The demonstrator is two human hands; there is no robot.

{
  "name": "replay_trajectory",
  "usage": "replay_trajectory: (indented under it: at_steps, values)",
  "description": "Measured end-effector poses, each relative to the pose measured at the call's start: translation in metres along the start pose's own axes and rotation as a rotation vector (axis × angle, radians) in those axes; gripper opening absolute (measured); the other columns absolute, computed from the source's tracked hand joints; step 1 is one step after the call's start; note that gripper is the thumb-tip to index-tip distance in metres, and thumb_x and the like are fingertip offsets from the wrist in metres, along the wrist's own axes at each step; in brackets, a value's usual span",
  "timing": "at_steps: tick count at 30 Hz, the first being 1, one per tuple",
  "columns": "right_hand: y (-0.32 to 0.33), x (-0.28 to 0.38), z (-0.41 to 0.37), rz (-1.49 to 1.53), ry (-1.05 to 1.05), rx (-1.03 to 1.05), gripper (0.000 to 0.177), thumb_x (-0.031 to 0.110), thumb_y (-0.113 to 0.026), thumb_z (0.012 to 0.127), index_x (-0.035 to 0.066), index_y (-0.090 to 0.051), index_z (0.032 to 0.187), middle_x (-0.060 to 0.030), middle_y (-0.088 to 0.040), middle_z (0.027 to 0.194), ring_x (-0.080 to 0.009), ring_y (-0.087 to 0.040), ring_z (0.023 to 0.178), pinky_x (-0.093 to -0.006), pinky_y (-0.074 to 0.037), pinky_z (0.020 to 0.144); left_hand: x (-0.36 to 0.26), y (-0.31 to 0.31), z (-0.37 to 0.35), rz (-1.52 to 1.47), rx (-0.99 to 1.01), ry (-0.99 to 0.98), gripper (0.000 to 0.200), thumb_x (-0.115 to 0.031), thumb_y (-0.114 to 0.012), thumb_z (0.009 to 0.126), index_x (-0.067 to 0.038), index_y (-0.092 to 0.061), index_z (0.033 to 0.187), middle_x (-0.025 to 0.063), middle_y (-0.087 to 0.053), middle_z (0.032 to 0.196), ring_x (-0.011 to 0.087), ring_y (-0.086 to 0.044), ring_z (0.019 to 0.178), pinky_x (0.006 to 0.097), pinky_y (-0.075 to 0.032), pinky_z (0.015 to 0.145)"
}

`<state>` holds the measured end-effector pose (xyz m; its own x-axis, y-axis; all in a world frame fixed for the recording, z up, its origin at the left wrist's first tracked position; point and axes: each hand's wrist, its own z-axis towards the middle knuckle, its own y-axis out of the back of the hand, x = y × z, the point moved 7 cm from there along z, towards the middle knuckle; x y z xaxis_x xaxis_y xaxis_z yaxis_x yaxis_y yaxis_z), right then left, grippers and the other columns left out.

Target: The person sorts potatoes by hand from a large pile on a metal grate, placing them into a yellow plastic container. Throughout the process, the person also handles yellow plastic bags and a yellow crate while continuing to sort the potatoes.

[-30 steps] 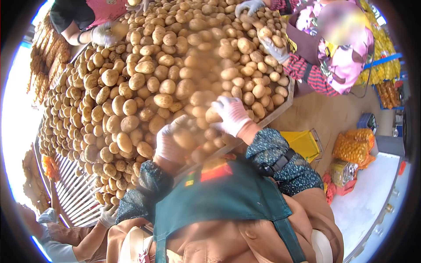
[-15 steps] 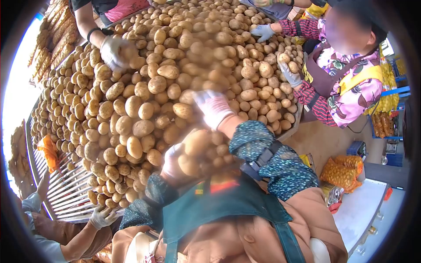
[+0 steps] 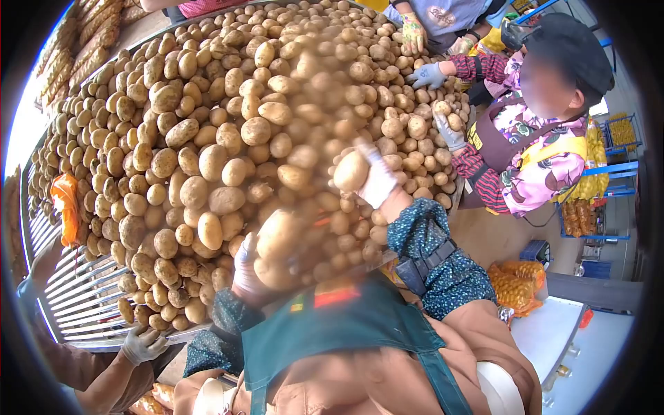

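Observation:
A large heap of potatoes (image 3: 166,166) covers the slatted sorting table in front of me. My left hand (image 3: 247,273), in a pale glove, is closed against large potatoes (image 3: 278,236) close to my apron; its fingertips are partly hidden behind them. Further out and to the right, my gloved right hand (image 3: 377,178) grips a single potato (image 3: 351,171) above the heap. A blurry smear across the middle of the view obscures the potatoes between my hands.
Across the right corner, a co-worker (image 3: 532,131) in a pink patterned top handles potatoes. Another person's gloved hand (image 3: 144,344) rests at the near left edge. An orange net bag (image 3: 66,207) lies on the metal slats (image 3: 86,294). Filled net bags (image 3: 515,287) stand at right.
My right hand has moved right and now holds a potato. My left hand has shifted left and down with its potatoes. The co-worker's hand at the upper left has gone from view.

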<state>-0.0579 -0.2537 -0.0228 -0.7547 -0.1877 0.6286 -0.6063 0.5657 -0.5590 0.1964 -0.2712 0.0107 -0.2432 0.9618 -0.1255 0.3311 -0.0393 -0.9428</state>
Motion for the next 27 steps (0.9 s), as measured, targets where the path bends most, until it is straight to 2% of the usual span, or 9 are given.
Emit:
replay_trajectory:
  at_steps: [3, 5, 8, 11, 13, 17, 18, 21, 27]
  values:
    - [-0.03, 0.011, 0.014, -1.098, 0.163, -0.156, 0.039, 0.036, -0.072, 0.089, 0.008, -0.065, 0.114, -0.0152, -0.071, 0.102, -0.0307, -0.071, 0.095, -0.0468, -0.059, 0.082, -0.005, 0.012, -0.002, -0.042, -0.04, -0.023, 0.088, -0.065, -0.065, 0.086, 0.0, -0.048, 0.143, 0.0212, -0.06, 0.133, 0.0318, -0.064, 0.093, 0.0341, -0.049, 0.062]
    - [-0.078, 0.011, 0.019, -1.993, 0.223, -0.106, 0.057, 0.022, -0.064, 0.088, 0.018, -0.053, 0.144, -0.0163, -0.07, 0.115, -0.0286, -0.069, 0.104, -0.0417, -0.056, 0.084, -0.005, 0.014, -0.002, -0.049, -0.046, -0.013, 0.086, -0.065, -0.065, 0.087, -0.002, -0.048, 0.142, 0.0182, -0.06, 0.126, 0.0292, -0.061, 0.09, 0.0355, -0.047, 0.065]
    - [-0.094, -0.011, 0.04, -2.348, 0.103, -0.121, 0.058, 0.022, -0.058, 0.091, 0.021, -0.048, 0.148, -0.0131, -0.067, 0.122, -0.0289, -0.067, 0.111, -0.0428, -0.056, 0.086, -0.005, 0.015, -0.001, -0.023, 0.009, 0.072, 0.072, -0.063, -0.065, 0.086, -0.018, -0.05, 0.141, 0.0032, -0.055, 0.102, 0.0192, -0.051, 0.087, 0.045, -0.045, 0.08]
    - [-0.098, -0.007, 0.055, -2.458, 0.09, -0.155, 0.059, 0.023, -0.058, 0.091, 0.021, -0.047, 0.149, -0.0119, -0.066, 0.123, -0.028, -0.067, 0.112, -0.0431, -0.056, 0.086, -0.003, 0.009, -0.001, -0.039, -0.046, 0.09, 0.073, -0.063, -0.064, 0.086, -0.019, -0.05, 0.142, 0.0037, -0.058, 0.106, 0.0198, -0.052, 0.088, 0.0447, -0.046, 0.078]
    - [-0.093, -0.002, 0.056, -2.467, 0.181, -0.116, 0.059, 0.023, -0.059, 0.092, 0.021, -0.047, 0.149, -0.0114, -0.067, 0.121, -0.0255, -0.067, 0.112, -0.0419, -0.056, 0.085, -0.004, 0.008, 0.001, -0.063, -0.047, 0.009, 0.083, -0.063, -0.063, 0.088, -0.003, -0.047, 0.143, 0.0134, -0.062, 0.117, 0.024, -0.06, 0.093, 0.0377, -0.047, 0.069]
    - [-0.052, 0.022, 0.026, -1.341, -0.102, -0.164, 0.07, 0.026, -0.076, 0.086, 0.016, -0.047, 0.15, -0.0107, -0.067, 0.122, -0.0209, -0.066, 0.108, -0.0381, -0.053, 0.09, -0.004, 0.006, -0.003, -0.062, -0.019, -0.058, 0.088, -0.063, -0.061, 0.09, 0.003, -0.044, 0.145, 0.0179, -0.063, 0.125, 0.0262, -0.064, 0.1, 0.0362, -0.049, 0.066]
    - [-0.046, 0.036, 0.014, -1.322, 0.204, -0.132, 0.076, 0.028, -0.081, 0.084, 0.011, -0.046, 0.15, -0.0118, -0.067, 0.125, -0.0217, -0.068, 0.103, -0.0362, -0.054, 0.086, -0.002, 0.004, -0.004, -0.069, -0.036, -0.057, 0.086, -0.062, -0.061, 0.09, 0.002, -0.045, 0.145, 0.0179, -0.062, 0.128, 0.0266, -0.063, 0.102, 0.0371, -0.05, 0.067]
    - [-0.051, 0.019, -0.063, -0.07, -0.069, 0.175, 0.061, 0.034, -0.078, 0.087, 0.007, -0.053, 0.136, -0.0131, -0.066, 0.111, -0.0232, -0.067, 0.095, -0.0399, -0.06, 0.075, 0.003, -0.003, -0.005, -0.065, -0.121, -0.069, 0.083, -0.061, -0.06, 0.091, 0.0, -0.045, 0.146, 0.0178, -0.059, 0.135, 0.0275, -0.063, 0.107, 0.0392, -0.052, 0.067]
    - [-0.01, -0.014, -0.113, 0.608, -0.003, 0.446, 0.072, 0.048, -0.074, 0.089, 0.003, -0.049, 0.138, -0.0221, -0.065, 0.118, -0.0361, -0.066, 0.104, -0.0438, -0.061, 0.083, 0.038, -0.059, 0.02, 0.157, -0.071, -0.028, 0.077, -0.062, -0.058, 0.091, -0.009, -0.046, 0.146, 0.0154, -0.062, 0.13, 0.0299, -0.066, 0.1, 0.0373, -0.056, 0.067]
